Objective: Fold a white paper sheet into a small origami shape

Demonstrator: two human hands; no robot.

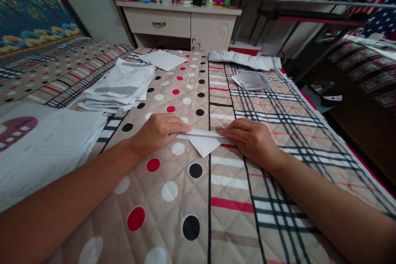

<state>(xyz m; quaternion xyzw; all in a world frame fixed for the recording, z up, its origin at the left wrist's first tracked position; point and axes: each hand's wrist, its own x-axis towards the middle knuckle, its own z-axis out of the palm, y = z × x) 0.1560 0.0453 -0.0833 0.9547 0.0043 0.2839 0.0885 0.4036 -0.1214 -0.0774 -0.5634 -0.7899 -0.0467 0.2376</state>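
A narrow folded strip of white paper [206, 134] runs crosswise in front of me, with small dark marks along its upper edge. Below the strip a triangular flap [203, 147] points toward me. My left hand [162, 130] pinches the left end, thumb and fingers pressed together. At the other end my right hand [252, 138] grips the paper in the same way. The fingers hide both tips of the strip. Underneath is the patterned quilted bedspread [173, 222].
To the left lie a stack of loose papers [120, 86], a larger printed pile [46, 148] and a separate white sheet [165, 60]. Toward the back right are a long pleated paper piece [244, 60] and a folded paper [252, 80]. A white dresser [173, 20] stands beyond the bed.
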